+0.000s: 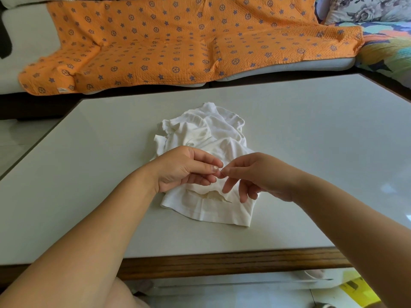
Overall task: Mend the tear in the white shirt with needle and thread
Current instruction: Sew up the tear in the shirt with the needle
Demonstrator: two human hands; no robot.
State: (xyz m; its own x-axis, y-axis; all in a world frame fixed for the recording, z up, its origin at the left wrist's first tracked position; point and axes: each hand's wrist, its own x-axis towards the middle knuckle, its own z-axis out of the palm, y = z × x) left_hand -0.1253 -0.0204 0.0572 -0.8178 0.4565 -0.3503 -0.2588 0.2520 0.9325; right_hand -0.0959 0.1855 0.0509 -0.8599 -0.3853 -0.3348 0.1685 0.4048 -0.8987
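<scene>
Centrally, a pale grey desk (89,174) with a brown wooden front edge fills the middle of the view. Behind it, a sofa (26,41) carries an orange blanket (178,41) printed with blue stars and rings; a floral cushion (367,10) and a many-coloured quilt (387,52) lie at far right.

The white shirt (211,134) lies crumpled in a heap at the middle of the desk, its hem towards the viewer. The tear (216,196), a ragged opening running across the cloth, sits just above that hem, directly below the hands.

Two bare forearms enter from the lower corners and meet over the near half of the shirt. On the left hand (184,170), thumb and forefinger are pressed together in a pinch, and the remaining fingers are curled beneath. On the right hand (262,174), thumb and forefinger are likewise pinched, while the other fingers (226,187) hang loosely spread, their tips close above the tear.

The two pinches meet tip to tip on a fine pale sliver, the needle (220,172). It is held above the shirt. Thread is too thin to make out, so which hand holds it cannot be told.
</scene>
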